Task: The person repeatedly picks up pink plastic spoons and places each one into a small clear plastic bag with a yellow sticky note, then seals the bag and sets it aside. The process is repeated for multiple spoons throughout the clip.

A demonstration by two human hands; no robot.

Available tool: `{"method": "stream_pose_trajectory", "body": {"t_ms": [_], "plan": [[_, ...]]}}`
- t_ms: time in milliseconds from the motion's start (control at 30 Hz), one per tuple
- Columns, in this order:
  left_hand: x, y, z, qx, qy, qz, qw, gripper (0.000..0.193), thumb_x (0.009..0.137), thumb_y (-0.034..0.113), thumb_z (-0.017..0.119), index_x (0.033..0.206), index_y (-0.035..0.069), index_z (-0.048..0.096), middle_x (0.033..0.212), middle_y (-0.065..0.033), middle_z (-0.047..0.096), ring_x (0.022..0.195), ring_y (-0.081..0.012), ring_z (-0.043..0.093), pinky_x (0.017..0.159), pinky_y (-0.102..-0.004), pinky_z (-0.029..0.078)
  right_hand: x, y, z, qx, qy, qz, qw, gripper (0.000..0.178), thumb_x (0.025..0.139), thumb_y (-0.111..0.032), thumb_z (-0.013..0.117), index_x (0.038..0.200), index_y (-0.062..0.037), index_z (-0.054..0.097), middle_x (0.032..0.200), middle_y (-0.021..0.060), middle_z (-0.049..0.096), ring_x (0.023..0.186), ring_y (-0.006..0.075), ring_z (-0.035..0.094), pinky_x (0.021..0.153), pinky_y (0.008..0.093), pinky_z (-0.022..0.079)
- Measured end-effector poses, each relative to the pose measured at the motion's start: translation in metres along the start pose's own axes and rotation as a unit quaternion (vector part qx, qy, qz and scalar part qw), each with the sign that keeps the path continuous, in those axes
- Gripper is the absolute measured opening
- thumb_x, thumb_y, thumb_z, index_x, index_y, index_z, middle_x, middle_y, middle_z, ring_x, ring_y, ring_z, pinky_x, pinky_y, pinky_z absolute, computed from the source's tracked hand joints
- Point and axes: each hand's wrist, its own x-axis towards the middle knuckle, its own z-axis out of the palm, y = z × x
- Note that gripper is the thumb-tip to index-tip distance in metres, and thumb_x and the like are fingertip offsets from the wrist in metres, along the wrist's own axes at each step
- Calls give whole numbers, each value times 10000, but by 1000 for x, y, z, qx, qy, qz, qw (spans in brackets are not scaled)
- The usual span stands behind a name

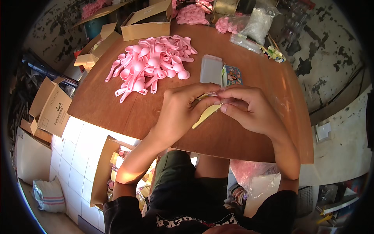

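Observation:
My left hand is closed over a flat yellow card, which appears to sit in a clear plastic bag. At the same bag's upper edge my right hand pinches with thumb and fingertips, meeting the left fingertips. The fingers hide most of the bag's opening. Just beyond my hands lie a stack of clear plastic bags and, beside it, a stack of colourful printed cards. Far to the left of my hands, a loose heap of pink plastic measuring spoons covers part of the table.
The brown wooden table has a curved-looking edge. An open cardboard box stands behind the heap; more pink pieces and a filled clear bag line the back. An open carton with small packages stands below, left of my legs.

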Motion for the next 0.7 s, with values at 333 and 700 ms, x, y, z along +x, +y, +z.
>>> {"method": "stream_pose_trajectory", "body": {"t_ms": [333, 700], "plan": [[3, -12, 6, -51, 23, 65, 996, 358, 797, 74, 776, 1132, 3, 671, 970, -181, 720, 866, -337, 716, 733, -374, 564, 11, 15, 16, -108, 66, -21, 992, 157, 865, -42, 708, 997, 43, 696, 854, 106, 698, 752, 120, 662, 692, 274, 551], [-13, -27, -14, 27, -94, -4, 995, 438, 846, 102, 759, 1245, 0, 607, 1002, -182, 709, 838, -238, 717, 713, -337, 541, 17, 21, 19, -136, 10, -56, 989, 160, 856, -49, 717, 993, 31, 704, 861, 118, 683, 704, 157, 657, 637, 277, 525]]}}
